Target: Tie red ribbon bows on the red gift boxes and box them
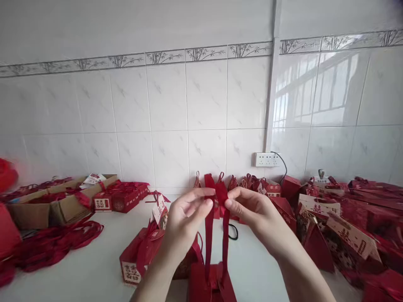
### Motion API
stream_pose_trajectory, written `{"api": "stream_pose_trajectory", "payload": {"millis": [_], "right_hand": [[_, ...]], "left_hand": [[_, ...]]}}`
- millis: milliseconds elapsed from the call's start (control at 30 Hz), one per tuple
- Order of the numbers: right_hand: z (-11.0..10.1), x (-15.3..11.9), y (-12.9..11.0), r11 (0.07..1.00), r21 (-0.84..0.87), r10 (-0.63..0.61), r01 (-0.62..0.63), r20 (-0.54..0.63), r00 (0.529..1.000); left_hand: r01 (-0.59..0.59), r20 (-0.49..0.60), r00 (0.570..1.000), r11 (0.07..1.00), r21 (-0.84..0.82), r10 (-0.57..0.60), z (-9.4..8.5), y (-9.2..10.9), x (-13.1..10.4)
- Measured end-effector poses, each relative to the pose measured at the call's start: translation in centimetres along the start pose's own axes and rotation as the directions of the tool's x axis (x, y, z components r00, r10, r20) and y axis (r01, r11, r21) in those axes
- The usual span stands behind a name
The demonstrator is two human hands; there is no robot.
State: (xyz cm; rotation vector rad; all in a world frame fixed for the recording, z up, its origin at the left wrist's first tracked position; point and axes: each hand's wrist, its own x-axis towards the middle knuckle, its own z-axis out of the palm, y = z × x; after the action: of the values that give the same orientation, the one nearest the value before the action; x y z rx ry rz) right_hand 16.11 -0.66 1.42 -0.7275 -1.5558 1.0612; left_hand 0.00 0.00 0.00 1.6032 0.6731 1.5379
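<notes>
A dark red ribbon [208, 239] rises in two strands from the top of a red box [212, 289] at the bottom centre. My left hand [191, 214] pinches the ribbon between thumb and fingers near its upper end. Close beside it, my right hand [252, 207] pinches the other strand, where the ribbon folds over into a loop. Both hands are raised above the box. Left of my left forearm sits another red box [138, 251] with a ribbon and a printed tag [160, 209]. The lower part of the held box is cut off by the frame.
At the left, an open cardboard box [63, 209] holds red items, with a pile of red ribbons [59, 243] before it. Many red boxes [362, 218] crowd the right side. A black band [233, 232] lies on the white table [94, 268]. A power strip [267, 159] is on the wall.
</notes>
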Motion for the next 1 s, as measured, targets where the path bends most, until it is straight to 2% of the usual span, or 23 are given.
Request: {"api": "stream_pose_trajectory", "payload": {"millis": [100,200,333,433,667,800,933,1000], "right_hand": [[0.2,0.2,0.4,0.998,0.039,0.041,-0.04,-0.029,0.999],[0.6,0.3,0.6,0.999,0.036,0.027,-0.026,-0.017,1.0],[1.3,0.5,0.8,0.999,0.029,0.013,-0.013,0.003,1.0],[1.5,0.6,0.9,0.999,0.043,0.033,-0.032,-0.027,0.999],[1.4,0.7,1.2,0.998,0.068,-0.013,0.018,-0.078,0.997],[1.7,0.7,1.2,0.995,0.098,-0.004,0.008,-0.044,0.999],[2.1,0.6,1.2,0.984,0.149,-0.099,0.1,-0.014,0.995],[2.3,0.6,1.1,0.978,0.164,-0.131,0.131,-0.015,0.991]], "left_hand": [[-0.08,-0.06,0.995,0.996,0.027,0.081,-0.4,0.3,0.0],[-0.089,-0.083,0.992,0.995,0.038,0.092,-1.2,0.3,-0.1],[0.004,0.017,1.0,0.996,0.094,-0.005,-2.1,0.2,0.1],[0.002,0.054,0.999,0.993,0.116,-0.008,-2.4,0.4,0.4],[-0.065,0.003,0.998,0.993,0.094,0.065,-2.1,0.9,0.0],[-0.086,-0.03,0.996,0.992,0.097,0.089,-1.6,0.7,-0.3],[-0.098,-0.054,0.993,0.992,0.078,0.103,-1.2,0.7,-0.7],[-0.125,-0.024,0.992,0.991,0.056,0.127,-1.1,0.9,-0.9]]}}
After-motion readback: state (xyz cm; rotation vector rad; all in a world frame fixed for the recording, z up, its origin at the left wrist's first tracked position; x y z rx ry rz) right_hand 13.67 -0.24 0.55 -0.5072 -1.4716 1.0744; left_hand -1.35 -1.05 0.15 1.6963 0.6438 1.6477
